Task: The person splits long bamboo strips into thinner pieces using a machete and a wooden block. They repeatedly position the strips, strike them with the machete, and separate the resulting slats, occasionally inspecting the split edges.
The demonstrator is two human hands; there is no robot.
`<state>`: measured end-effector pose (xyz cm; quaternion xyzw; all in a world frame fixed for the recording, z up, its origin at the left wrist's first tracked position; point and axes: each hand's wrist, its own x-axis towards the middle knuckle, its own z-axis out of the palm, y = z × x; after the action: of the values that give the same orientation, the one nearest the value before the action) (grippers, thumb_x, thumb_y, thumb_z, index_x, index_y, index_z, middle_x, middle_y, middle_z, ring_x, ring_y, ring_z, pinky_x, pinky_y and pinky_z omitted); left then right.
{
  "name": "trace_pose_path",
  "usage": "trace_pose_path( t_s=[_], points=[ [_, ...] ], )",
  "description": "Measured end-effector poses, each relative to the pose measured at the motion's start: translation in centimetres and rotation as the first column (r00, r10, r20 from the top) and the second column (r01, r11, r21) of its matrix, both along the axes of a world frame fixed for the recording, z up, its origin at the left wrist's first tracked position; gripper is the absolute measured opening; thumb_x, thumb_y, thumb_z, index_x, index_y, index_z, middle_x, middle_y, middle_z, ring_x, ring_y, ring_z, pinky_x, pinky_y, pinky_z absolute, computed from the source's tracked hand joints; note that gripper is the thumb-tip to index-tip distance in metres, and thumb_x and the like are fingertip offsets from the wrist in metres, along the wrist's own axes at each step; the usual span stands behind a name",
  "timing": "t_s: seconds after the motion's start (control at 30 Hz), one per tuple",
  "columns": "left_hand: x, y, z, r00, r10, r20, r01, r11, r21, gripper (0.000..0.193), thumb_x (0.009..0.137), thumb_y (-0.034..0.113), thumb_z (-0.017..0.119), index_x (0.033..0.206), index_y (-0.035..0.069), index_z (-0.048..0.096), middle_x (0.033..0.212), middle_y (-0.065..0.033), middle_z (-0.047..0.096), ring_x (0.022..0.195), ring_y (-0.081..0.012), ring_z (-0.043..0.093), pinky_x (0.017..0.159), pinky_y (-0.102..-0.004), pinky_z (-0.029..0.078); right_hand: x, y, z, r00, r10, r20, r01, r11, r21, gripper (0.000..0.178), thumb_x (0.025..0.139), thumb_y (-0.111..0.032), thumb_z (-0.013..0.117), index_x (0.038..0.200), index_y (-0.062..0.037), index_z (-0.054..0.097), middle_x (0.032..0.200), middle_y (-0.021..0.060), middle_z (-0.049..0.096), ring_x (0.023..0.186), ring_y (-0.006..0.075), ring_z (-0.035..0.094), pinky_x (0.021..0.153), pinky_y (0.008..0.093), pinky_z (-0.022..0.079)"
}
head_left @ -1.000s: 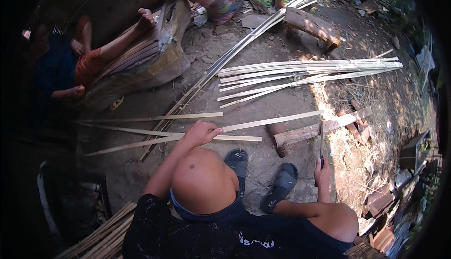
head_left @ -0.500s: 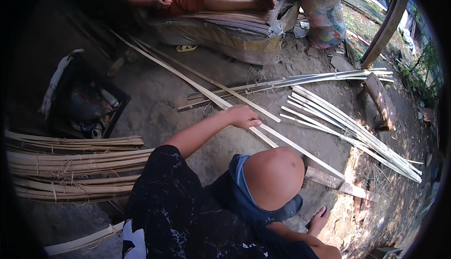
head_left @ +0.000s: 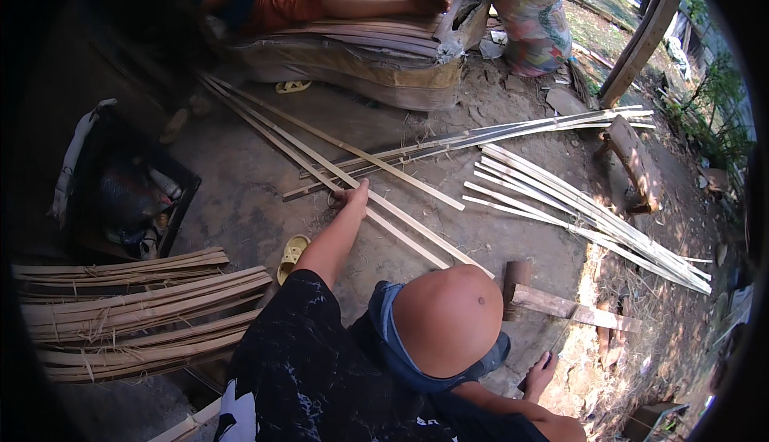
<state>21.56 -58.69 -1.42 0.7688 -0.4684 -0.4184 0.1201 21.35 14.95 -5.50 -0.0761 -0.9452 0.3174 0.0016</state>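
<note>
1. Well left of the left hand, a black-framed holder point(head_left: 183, 216) held a dark bag point(head_left: 128, 189) and a few pale items, too shadowed to name.
2. Below that holder, left of the hand, lay bundles of strips point(head_left: 144, 307).
3. Just left of the forearm below the hand was a yellow slipper point(head_left: 295, 248).
4. The left hand point(head_left: 352, 195) lay at two long pale strips point(head_left: 416, 223), its thumb up beside them — whether it was pinching one, both or neither I could not tell. The strips ran from beyond the hand, on its upper left, down to the knee on its right.
5. Above and right of the left hand, well apart, a clear sack point(head_left: 533, 19) bulged with colourful contents.
6. The right hand point(head_left: 541, 374) was wrapped around the dark handle of a knife point(head_left: 548, 357) — blade toward the plank point(head_left: 597, 315) just above.
7. Farther above the right grip, more pale strips point(head_left: 593, 214) lay fanned on the ground.
</note>
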Motion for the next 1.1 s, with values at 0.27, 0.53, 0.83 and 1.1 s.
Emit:
trace_pose_path(
  t_s=[0.27,0.53,0.83,1.1],
  points=[
    [-9.4,1.4,-2.0,0.993,0.040,-0.107,-0.052,0.993,-0.108,0.123,0.068,0.035,0.092,0.151,0.014,0.004,0.145,-0.0327,0.037,0.126,-0.0437,0.052,0.108,-0.0468,0.046,0.5,-2.9,2.3,0.993,-0.085,0.079,0.097,0.981,-0.168,0.028,0.105,-0.030,0.051,0.119,-0.0058,0.056,0.063,0.0027,0.048,0.048,0.0123,0.049,0.043,0.0283,0.040],
    [-9.6,4.9,-3.2,0.785,0.149,-0.601,-0.215,0.976,-0.039,0.088,0.086,0.002,0.066,0.150,0.012,0.006,0.125,-0.0234,0.052,0.081,-0.0270,0.066,0.071,-0.0396,0.058,0.6,-4.0,7.0,0.970,-0.012,0.244,-0.036,0.981,0.191,0.050,0.099,-0.033,0.056,0.135,0.0018,0.054,0.112,0.0330,0.065,0.102,0.0463,0.065,0.088,0.0487,0.051],
    [-0.1,8.8,4.2,0.241,0.382,-0.892,-0.300,0.903,0.306,0.021,0.104,0.029,0.053,0.095,0.013,0.044,0.073,-0.0029,0.051,0.061,-0.0167,0.052,0.054,-0.0329,0.047,-11.7,-4.1,22.2,0.950,0.271,0.154,-0.291,0.948,0.126,0.051,0.101,-0.027,0.057,0.144,-0.0025,0.049,0.114,0.0239,0.066,0.097,0.0302,0.068,0.080,0.0408,0.054],
    [2.9,18.9,6.8,0.344,0.429,-0.835,-0.133,0.903,0.408,0.027,0.103,0.023,0.052,0.116,0.005,0.037,0.103,-0.0186,0.057,0.076,-0.0317,0.067,0.065,-0.0457,0.060,-13.3,-23.7,39.5,0.555,0.829,0.072,-0.826,0.539,0.162,0.048,0.094,-0.032,0.068,0.135,-0.0084,0.058,0.111,0.0208,0.069,0.097,0.0323,0.070,0.084,0.0425,0.055]
  ],
)
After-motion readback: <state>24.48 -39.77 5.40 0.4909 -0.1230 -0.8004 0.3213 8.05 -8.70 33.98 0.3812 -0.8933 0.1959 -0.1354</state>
